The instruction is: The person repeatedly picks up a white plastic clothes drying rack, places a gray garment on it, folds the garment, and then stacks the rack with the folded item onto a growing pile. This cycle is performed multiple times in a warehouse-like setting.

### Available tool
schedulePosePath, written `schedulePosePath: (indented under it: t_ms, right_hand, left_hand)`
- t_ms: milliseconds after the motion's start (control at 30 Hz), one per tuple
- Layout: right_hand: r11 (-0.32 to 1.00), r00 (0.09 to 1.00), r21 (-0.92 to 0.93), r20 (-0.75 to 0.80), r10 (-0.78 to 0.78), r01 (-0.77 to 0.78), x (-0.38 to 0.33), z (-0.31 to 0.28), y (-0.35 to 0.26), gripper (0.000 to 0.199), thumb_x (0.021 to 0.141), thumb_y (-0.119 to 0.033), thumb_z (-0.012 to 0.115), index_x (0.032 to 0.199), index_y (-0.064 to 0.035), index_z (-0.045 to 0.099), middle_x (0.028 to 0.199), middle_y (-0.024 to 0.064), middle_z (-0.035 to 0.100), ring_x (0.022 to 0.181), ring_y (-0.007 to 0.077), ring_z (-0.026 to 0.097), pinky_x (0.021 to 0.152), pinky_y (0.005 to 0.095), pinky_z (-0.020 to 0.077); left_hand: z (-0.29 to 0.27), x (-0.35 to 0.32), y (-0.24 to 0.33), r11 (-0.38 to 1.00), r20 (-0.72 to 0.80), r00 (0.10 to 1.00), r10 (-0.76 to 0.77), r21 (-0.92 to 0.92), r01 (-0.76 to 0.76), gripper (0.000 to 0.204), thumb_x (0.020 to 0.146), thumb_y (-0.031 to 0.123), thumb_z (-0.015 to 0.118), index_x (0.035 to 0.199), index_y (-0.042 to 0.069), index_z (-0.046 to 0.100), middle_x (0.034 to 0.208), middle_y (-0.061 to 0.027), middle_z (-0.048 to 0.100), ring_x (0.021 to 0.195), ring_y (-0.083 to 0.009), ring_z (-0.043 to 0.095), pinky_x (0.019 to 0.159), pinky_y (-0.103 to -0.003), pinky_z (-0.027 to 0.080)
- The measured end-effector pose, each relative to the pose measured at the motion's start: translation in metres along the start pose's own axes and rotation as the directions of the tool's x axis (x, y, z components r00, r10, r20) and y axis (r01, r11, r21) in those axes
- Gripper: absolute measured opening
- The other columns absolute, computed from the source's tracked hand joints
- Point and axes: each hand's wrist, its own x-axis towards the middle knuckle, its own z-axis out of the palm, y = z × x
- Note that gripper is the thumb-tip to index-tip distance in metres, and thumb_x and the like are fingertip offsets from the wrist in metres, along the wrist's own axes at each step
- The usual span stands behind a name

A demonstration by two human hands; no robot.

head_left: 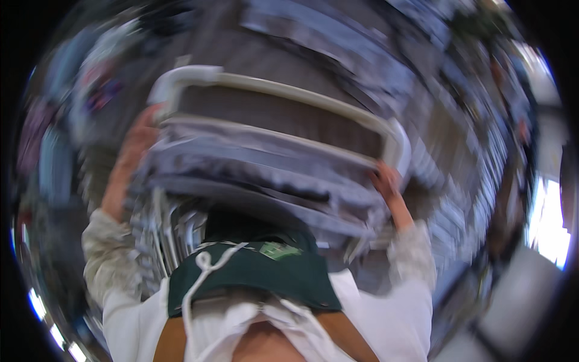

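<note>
The picture is smeared by motion. I hold a white rectangular frame (283,90) with grey-blue folded cloth (259,169) stacked on it, out in front of my chest. My left hand (137,142) grips the frame's left end near its rounded corner. At the right end, below the other rounded corner, my right hand (386,181) grips the frame. Both sleeves are pale and speckled. A dark green apron (265,271) with a white cord hangs below the load.
More stacked grey-blue cloth (338,36) lies beyond the frame, at the top. Blurred coloured items (90,84) sit at the left. Thin metal rails (169,235) show under the load. Bright window light (552,223) comes in at the right.
</note>
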Motion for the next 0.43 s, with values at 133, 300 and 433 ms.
schedulePosePath:
  t_ms: [133,300,433]
  right_hand:
    - [0.96,0.935,0.04,-0.24,-0.26,0.277,0.093,-0.061,-0.073,0.057,0.081,-0.031,0.075,0.127,-0.0046,0.054,0.126,0.0191,0.058,0.117,0.0334,0.056,0.099,0.0444,0.0419]
    - [0.97,0.935,0.226,0.317,-0.159,0.088,0.196,-0.013,-0.056,0.058,0.081,-0.012,0.067,0.135,-0.0015,0.049,0.122,0.0247,0.061,0.111,0.0414,0.058,0.097,0.0475,0.0451]
    - [0.919,0.864,0.105,0.316,-0.393,0.38,0.256,0.046,0.051,0.031,0.074,-0.023,0.067,0.1,-0.0058,0.07,0.08,0.023,0.067,0.081,0.0362,0.068,0.072,0.0461,0.052]
  left_hand:
    - [0.114,-0.033,0.103,0.775,0.184,0.96,0.21,0.568,-0.278,0.127,0.061,0.054,0.081,0.151,-0.004,0.013,0.16,-0.0215,0.009,0.15,-0.0333,0.006,0.121,-0.047,0.003]
    - [0.182,0.015,0.06,0.843,-0.235,0.965,0.114,0.538,0.031,0.116,0.05,0.055,0.085,0.138,-0.008,0.041,0.151,-0.0276,0.03,0.143,-0.0438,0.022,0.12,-0.051,0.013]
    - [0.243,0.099,0.004,0.62,-0.312,0.916,0.253,0.779,0.094,0.047,0.061,0.032,0.071,0.097,0.003,0.067,0.102,-0.0166,0.066,0.106,-0.0313,0.058,0.118,-0.053,0.02]
